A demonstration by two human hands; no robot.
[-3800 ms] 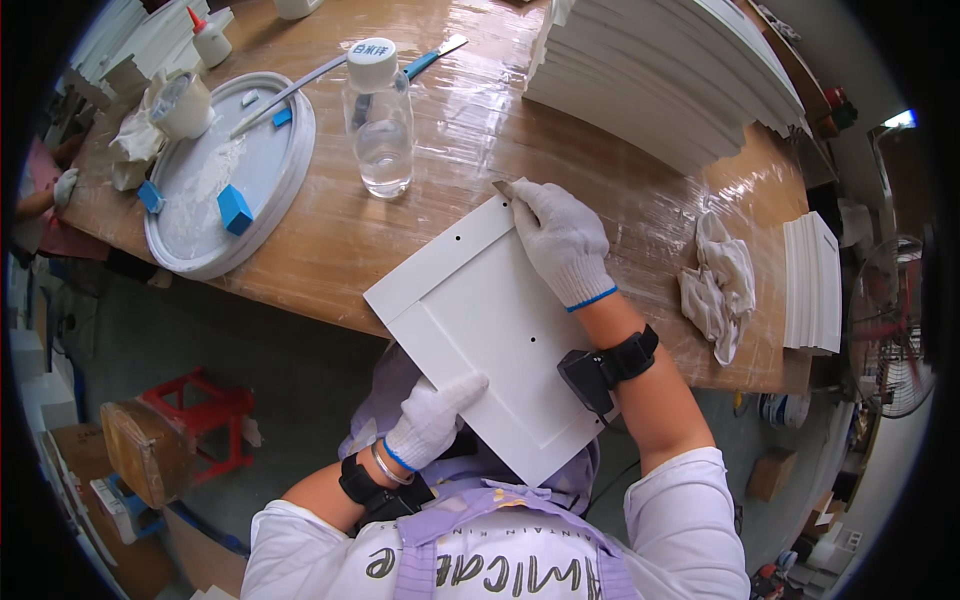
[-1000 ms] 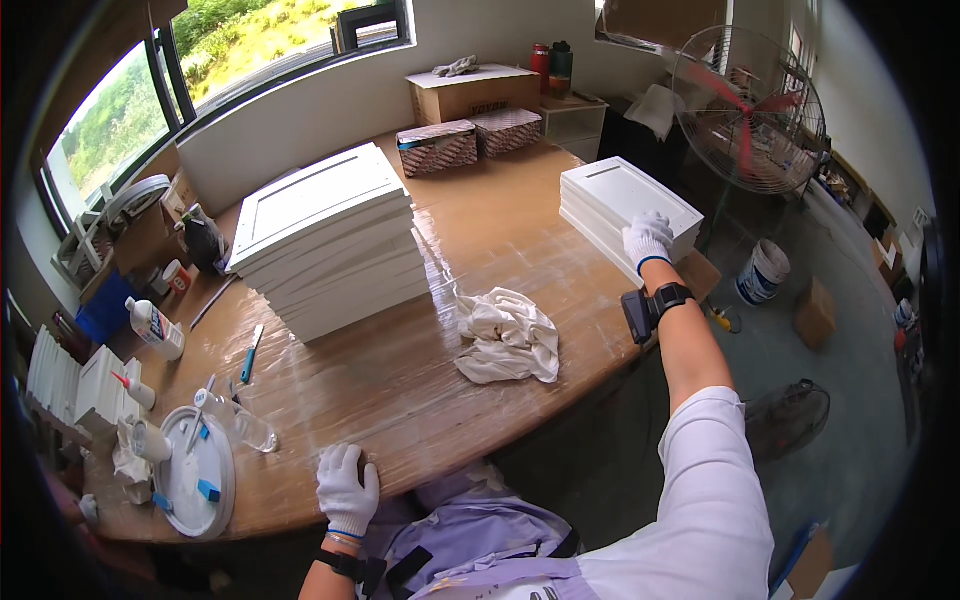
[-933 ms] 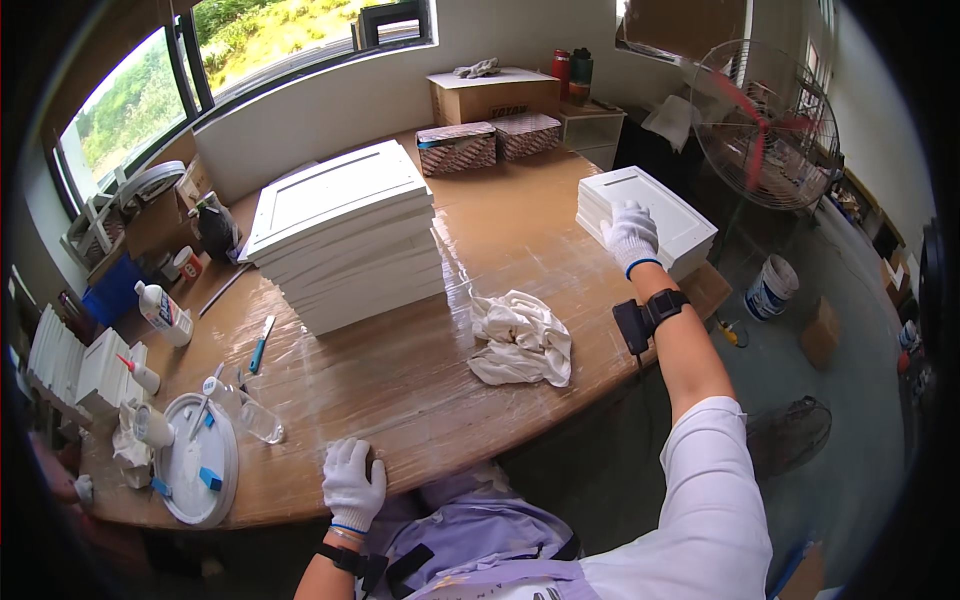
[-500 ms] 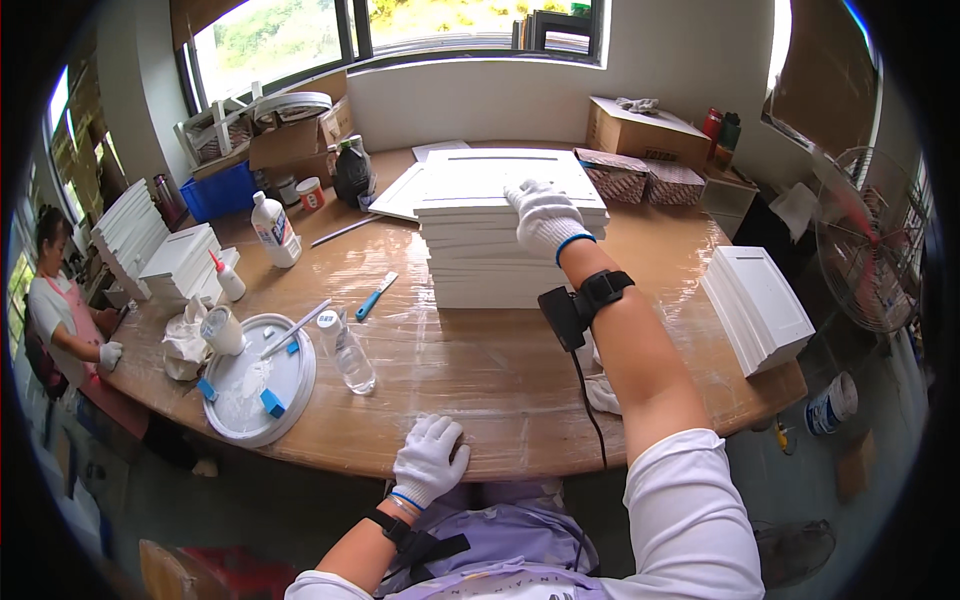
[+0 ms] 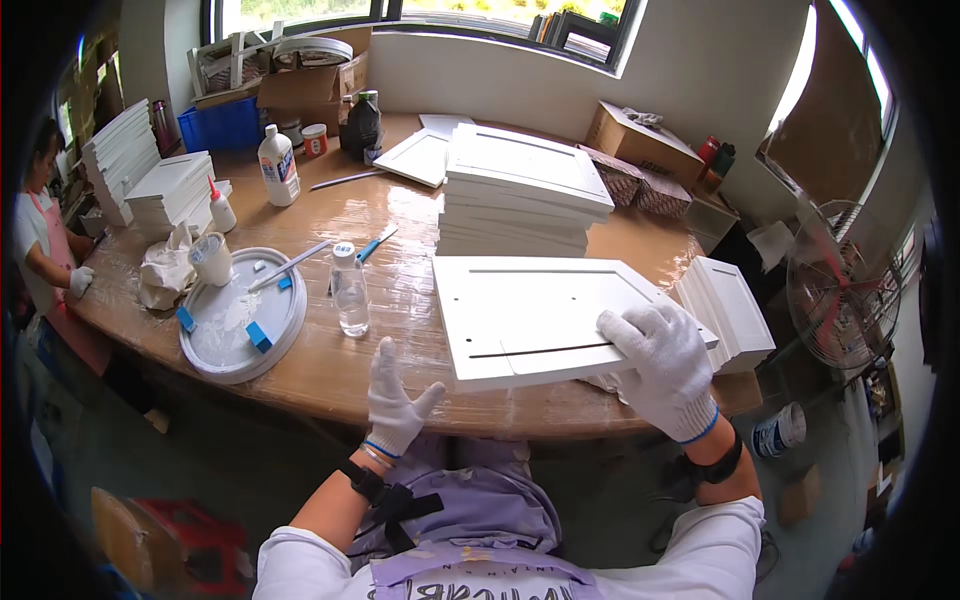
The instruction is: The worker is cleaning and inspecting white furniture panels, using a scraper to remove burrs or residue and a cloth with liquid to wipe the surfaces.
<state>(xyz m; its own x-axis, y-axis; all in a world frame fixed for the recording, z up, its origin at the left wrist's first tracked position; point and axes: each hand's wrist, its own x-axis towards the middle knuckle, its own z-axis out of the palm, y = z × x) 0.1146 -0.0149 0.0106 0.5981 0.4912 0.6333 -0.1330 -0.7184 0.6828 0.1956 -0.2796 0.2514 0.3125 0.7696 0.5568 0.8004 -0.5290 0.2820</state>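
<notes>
- Half a second ago the right hand in a white knit glove [image 5: 662, 362] rests on top of the tall stack of flat white rectangular panels [image 5: 512, 236]; now it is back nearer the body, holding a white rectangular panel with a recessed border and small dark holes [image 5: 530, 315].
- The left hand in a white knit glove [image 5: 400, 402], earlier laid flat on the table edge, now has its fingers pointing up and its thumb spread.
- The view has also shifted a little, and the tall stack shows partly behind the held panel.
- The right hand is closed on the panel's right end; some of its fingers are hidden. The panel's middle lies at about ten o'clock from it.
- The left hand is open and holds nothing; the panel is at two o'clock from it, near but apart.
- The panel is above the brown film-covered table [image 5: 340, 215], its near edge crossing over a crumpled white cloth [image 5: 608, 386].
- From the left hand, a clear plastic bottle with a white cap [image 5: 351, 300] stands at eleven o'clock, and a round grey plastic lid bearing blue blocks [image 5: 222, 350] lies at ten.
</notes>
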